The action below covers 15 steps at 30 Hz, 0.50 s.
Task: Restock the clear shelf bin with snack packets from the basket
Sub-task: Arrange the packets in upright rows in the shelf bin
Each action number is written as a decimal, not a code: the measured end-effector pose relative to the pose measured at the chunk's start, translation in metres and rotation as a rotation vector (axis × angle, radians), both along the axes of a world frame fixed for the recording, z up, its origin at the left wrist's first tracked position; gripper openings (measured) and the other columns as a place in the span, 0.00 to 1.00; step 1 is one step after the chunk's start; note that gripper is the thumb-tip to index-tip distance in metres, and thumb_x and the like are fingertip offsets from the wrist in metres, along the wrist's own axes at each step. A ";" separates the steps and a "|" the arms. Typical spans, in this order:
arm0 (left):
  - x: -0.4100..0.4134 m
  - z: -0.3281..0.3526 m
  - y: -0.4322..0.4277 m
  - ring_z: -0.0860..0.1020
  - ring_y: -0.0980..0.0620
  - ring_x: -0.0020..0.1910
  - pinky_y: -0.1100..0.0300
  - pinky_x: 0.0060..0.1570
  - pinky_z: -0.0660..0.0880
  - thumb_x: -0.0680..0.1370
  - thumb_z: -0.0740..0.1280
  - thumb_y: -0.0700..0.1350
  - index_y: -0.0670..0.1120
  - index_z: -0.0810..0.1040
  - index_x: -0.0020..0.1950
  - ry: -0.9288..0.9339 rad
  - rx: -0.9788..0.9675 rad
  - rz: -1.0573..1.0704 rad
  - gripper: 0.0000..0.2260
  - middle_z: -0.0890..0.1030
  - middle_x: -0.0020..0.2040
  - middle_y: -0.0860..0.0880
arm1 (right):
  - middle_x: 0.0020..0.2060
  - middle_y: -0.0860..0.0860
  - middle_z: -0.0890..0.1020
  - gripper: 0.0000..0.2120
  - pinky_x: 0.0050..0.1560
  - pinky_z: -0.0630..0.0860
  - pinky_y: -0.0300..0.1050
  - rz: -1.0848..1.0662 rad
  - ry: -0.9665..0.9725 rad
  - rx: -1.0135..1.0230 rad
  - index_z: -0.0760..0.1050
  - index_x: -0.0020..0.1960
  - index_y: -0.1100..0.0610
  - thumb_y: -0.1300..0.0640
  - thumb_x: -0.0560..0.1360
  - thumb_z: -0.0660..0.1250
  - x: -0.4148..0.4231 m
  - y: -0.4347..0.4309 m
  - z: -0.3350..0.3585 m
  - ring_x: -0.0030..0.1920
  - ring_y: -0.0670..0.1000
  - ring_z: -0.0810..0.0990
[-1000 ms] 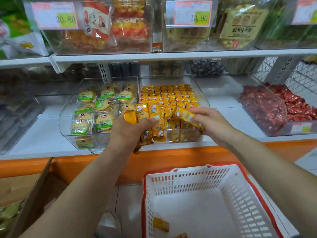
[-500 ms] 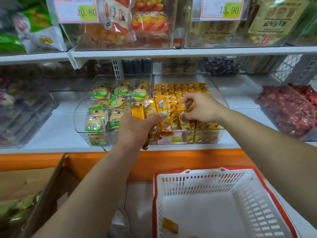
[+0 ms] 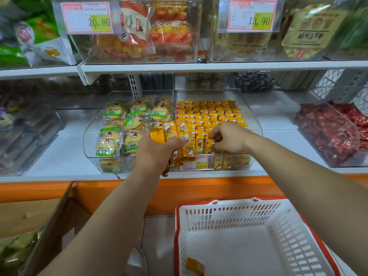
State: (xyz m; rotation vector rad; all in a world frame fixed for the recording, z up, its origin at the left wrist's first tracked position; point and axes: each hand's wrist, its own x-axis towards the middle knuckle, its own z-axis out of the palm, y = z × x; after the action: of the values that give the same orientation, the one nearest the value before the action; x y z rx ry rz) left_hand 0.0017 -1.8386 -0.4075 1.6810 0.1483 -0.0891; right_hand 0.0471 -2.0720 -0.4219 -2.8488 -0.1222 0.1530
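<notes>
Two hands: both are held at the front of the clear shelf bin [image 3: 256,128], above the basket [image 3: 235,220] on the floor.
Left hand [image 3: 157,150]: a fanned stack of snack packets [image 3: 171,132] is gripped, with the fingers [image 3: 177,140] curled round it. The stack is held at the bin's front left corner.
Right hand [image 3: 231,139]: a single packet [image 3: 210,145] is pinched between curled fingertips and is held upright in the bin's front row.
Bin fill: rows of matching yellow packets are packed from the back wall forward. Room seems to be left only at the front.
Basket: it is nearly emptied. One loose packet [image 3: 195,265] is seen on its floor, near left.
Step in hand: judged to be single packets being fed from the left-hand stack into the front row.
Done well: each packet should be stood upright, print facing out, and pressed against its neighbour so the row is kept tight. The stack should be held close so transfers are short.
Progress: judged near the end, with the stack and the loose packet left to be placed.
Risk: the fanned stack could be spilled if the grip is loosened. The front row could be tipped over the low rim.
Price tag [image 3: 196,163]: it is fixed on the bin front and should not be knocked.
Neighbour: the biscuit bin [image 3: 89,140] is set directly against the left side, so packets must be kept out of it.
</notes>
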 end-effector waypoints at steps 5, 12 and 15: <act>-0.002 -0.006 -0.010 0.87 0.49 0.40 0.53 0.42 0.84 0.70 0.80 0.50 0.49 0.81 0.50 -0.003 0.029 -0.074 0.14 0.87 0.44 0.48 | 0.44 0.48 0.81 0.13 0.37 0.70 0.29 -0.087 -0.246 0.347 0.80 0.58 0.50 0.51 0.74 0.73 -0.047 -0.001 0.014 0.39 0.39 0.77; -0.018 -0.010 -0.033 0.87 0.50 0.43 0.61 0.38 0.82 0.72 0.79 0.46 0.46 0.84 0.55 -0.064 0.054 -0.358 0.14 0.88 0.45 0.50 | 0.50 0.47 0.81 0.15 0.41 0.78 0.43 -0.170 -0.078 1.178 0.77 0.64 0.39 0.51 0.79 0.67 -0.109 0.011 0.005 0.48 0.51 0.84; -0.020 -0.009 -0.036 0.87 0.45 0.46 0.48 0.48 0.84 0.72 0.79 0.47 0.46 0.83 0.57 -0.056 0.038 -0.410 0.15 0.88 0.47 0.47 | 0.50 0.47 0.80 0.13 0.40 0.78 0.41 -0.167 -0.079 1.206 0.78 0.61 0.37 0.50 0.79 0.68 -0.111 0.005 0.006 0.49 0.51 0.84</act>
State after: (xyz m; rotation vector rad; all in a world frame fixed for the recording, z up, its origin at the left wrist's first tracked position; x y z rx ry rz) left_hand -0.0182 -1.8749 -0.4162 1.7297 -0.2406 -0.3481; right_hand -0.0634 -2.0671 -0.4163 -1.6489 0.0166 -0.0633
